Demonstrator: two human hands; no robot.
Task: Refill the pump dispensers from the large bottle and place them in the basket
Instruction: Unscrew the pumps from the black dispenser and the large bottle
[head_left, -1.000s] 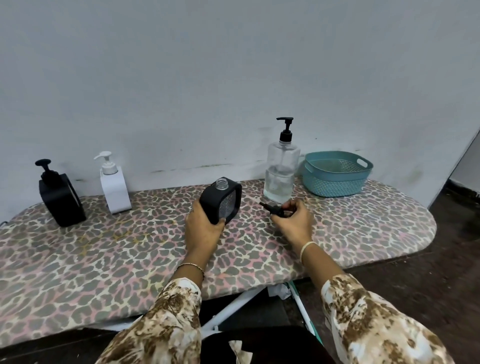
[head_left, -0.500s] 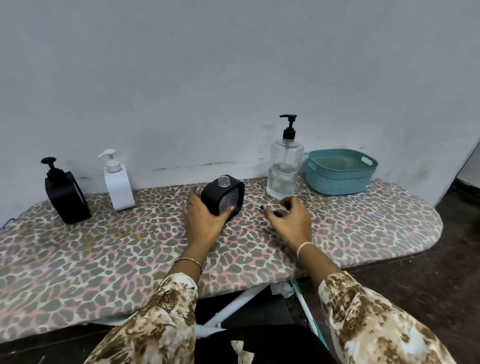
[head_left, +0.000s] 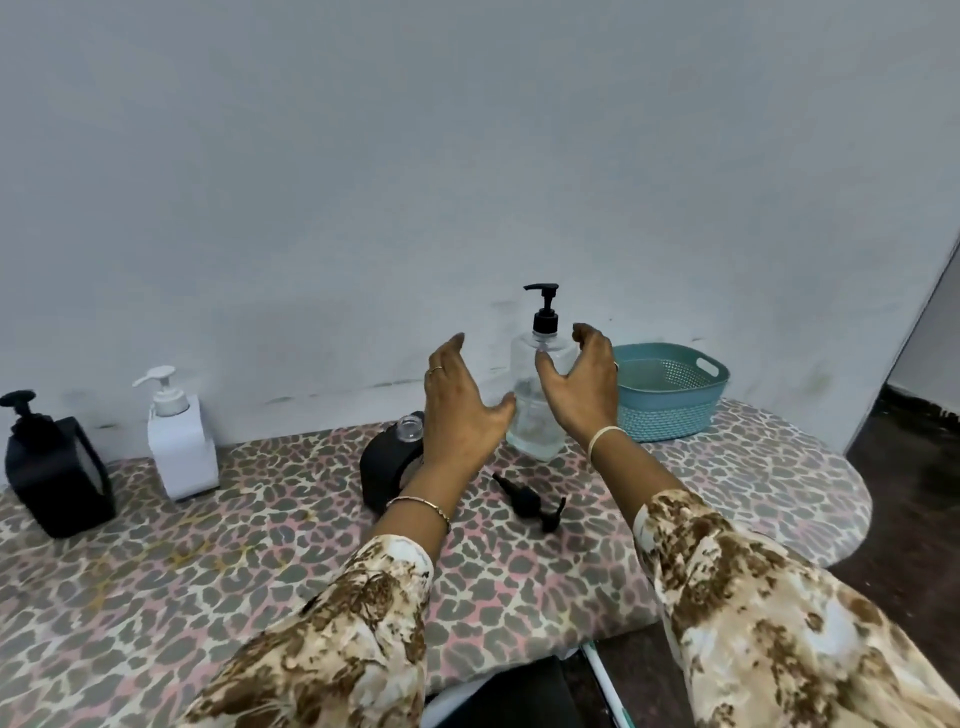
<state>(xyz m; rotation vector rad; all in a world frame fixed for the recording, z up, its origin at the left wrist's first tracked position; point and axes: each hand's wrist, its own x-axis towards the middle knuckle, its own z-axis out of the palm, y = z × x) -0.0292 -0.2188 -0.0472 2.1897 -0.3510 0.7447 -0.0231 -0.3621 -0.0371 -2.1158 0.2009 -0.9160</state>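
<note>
At the centre of the frame both hands are raised with fingers spread on either side of the large clear bottle (head_left: 537, 400), the left hand (head_left: 460, 410) with its thumb close to the bottle's lower left side and the right hand (head_left: 582, 387) curved around its right shoulder, each grip released and grasping nothing. The bottle stands upright on the leopard-print table (head_left: 260, 545), its black pump on, just left of the teal basket (head_left: 670, 395). Below the left hand sits the uncapped black dispenser (head_left: 387, 465), its removed pump head (head_left: 530, 501) lying on the table to its right, while a white dispenser (head_left: 179, 441) and another black dispenser (head_left: 49, 470) stand at the far left.
</note>
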